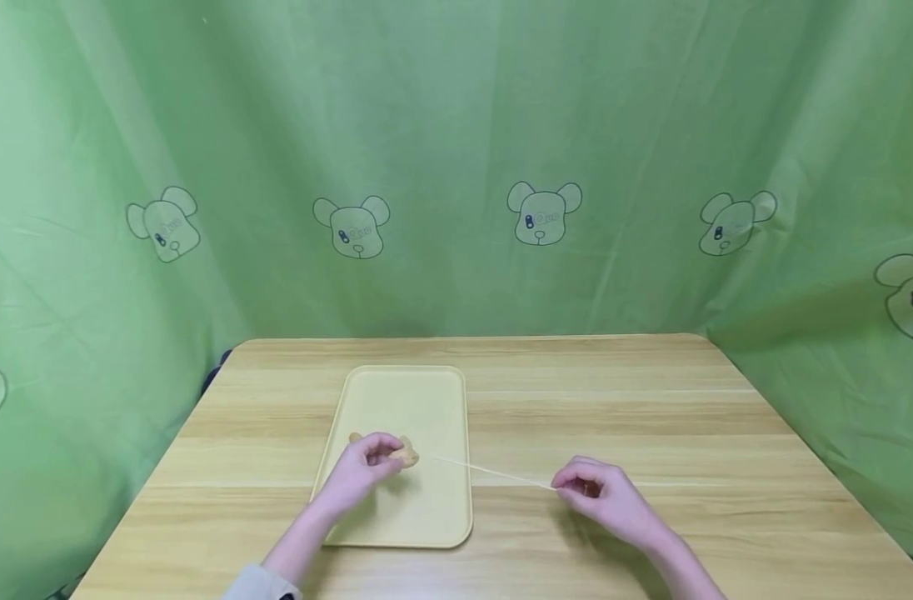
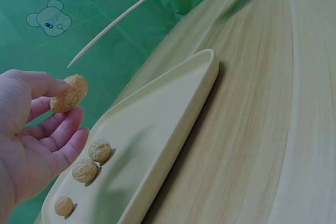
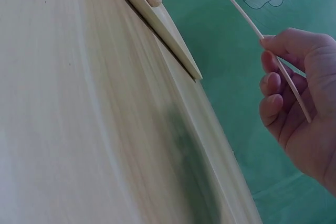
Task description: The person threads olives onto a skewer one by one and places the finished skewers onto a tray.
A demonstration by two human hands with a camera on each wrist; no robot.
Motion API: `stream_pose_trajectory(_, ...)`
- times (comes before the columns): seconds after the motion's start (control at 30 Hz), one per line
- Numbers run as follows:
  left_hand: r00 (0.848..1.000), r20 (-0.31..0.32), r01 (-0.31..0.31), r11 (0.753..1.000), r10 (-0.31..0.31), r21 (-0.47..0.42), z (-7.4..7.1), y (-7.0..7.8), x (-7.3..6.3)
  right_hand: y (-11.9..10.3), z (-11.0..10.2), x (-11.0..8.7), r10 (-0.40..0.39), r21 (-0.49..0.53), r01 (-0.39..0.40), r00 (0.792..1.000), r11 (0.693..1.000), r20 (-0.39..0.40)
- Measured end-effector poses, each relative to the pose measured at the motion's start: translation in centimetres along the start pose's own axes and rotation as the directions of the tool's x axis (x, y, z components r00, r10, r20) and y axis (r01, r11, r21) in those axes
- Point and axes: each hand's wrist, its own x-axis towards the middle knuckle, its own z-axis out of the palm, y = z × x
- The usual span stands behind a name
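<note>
one wrinkled brown ball (image 2: 72,95) sits in the grip of our left hand (image 2: 31,135), thumb on one side and fingers on the other, held up above the tray (image 1: 426,400). with our right hand (image 3: 315,85), raised over the worktop (image 1: 629,408) beside the tray, we pinch a thin stick (image 3: 236,4), its near end running back across the palm. the far tip looks pointed and hangs just beside the ball, not touching it in the left wrist view.

should the tip come at the ball off-centre, we think it could skid on the creased surface and jab our left thumb or fingers, which lie close around it. our grip on the stick is well apart from that tip, so a hard push could bow or snap so slender a piece; it looks curved in the wrist views, though we cannot tell whether that is a real bend.

a light pinch on so rounded a ball could let it twist or pop out and drop onto the tray, where three loose balls (image 2: 84,171) lie and could be knocked rolling. squeezing harder brings its own risk: if the ball is soft or hollow, which we cannot tell, it could crush.
</note>
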Motion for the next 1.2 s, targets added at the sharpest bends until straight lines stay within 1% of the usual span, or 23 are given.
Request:
stream_pose_trajectory(0.07, 1.000, 0.008, 0.006, 1.000, -0.006, -0.021, 0.02, 0.08, -0.06, 0.02, -0.01, 0.00, -0.018, 0.002, 0.018, 1.000, 1.000, 0.009)
stream_pose_trajectory(0.23, 1.000, 0.025, 0.007, 0.998, -0.006, -0.058, 0.10, 0.33, -0.15, 0.13, -0.05, 0.01, -0.020, 0.004, 0.020, 1.000, 1.000, 0.015)
stream_pose_trajectory(0.47, 0.999, 0.034, 0.013, 0.998, -0.011, -0.060, 0.08, 0.60, -0.29, 0.70, -0.14, -0.22, -0.020, -0.011, 0.020, 1.000, 1.000, 0.018)
stream_pose_trajectory(0.63, 0.999, 0.049, 0.000, 0.996, 0.004, -0.084, 0.03, 0.71, -0.39, 0.90, -0.24, -0.30, -0.029, -0.014, 0.029, 0.999, 0.999, 0.018)
stream_pose_trajectory(0.8, 0.997, 0.077, -0.007, 0.990, 0.018, -0.140, 0.09, 0.55, -0.47, 0.56, -0.33, -0.21, -0.037, -0.009, 0.038, 0.999, 0.999, 0.028)
stream_pose_trajectory(0.87, 0.996, 0.089, -0.002, 0.984, 0.018, -0.176, 0.14, 0.45, -0.46, 0.44, -0.34, -0.19, -0.040, -0.004, 0.040, 0.999, 0.999, 0.033)
stream_pose_trajectory(0.97, 0.995, 0.098, 0.003, 0.979, 0.017, -0.204, 0.19, 0.29, -0.42, 0.38, -0.34, -0.21, -0.044, 0.007, 0.044, 0.998, 0.999, 0.034)
stream_pose_trajectory(1.2, 0.996, 0.091, 0.016, 0.983, 0.001, -0.184, 0.08, 0.51, -0.59, 0.44, -0.34, -0.25, -0.075, 0.033, 0.074, 0.997, 0.997, 0.032)
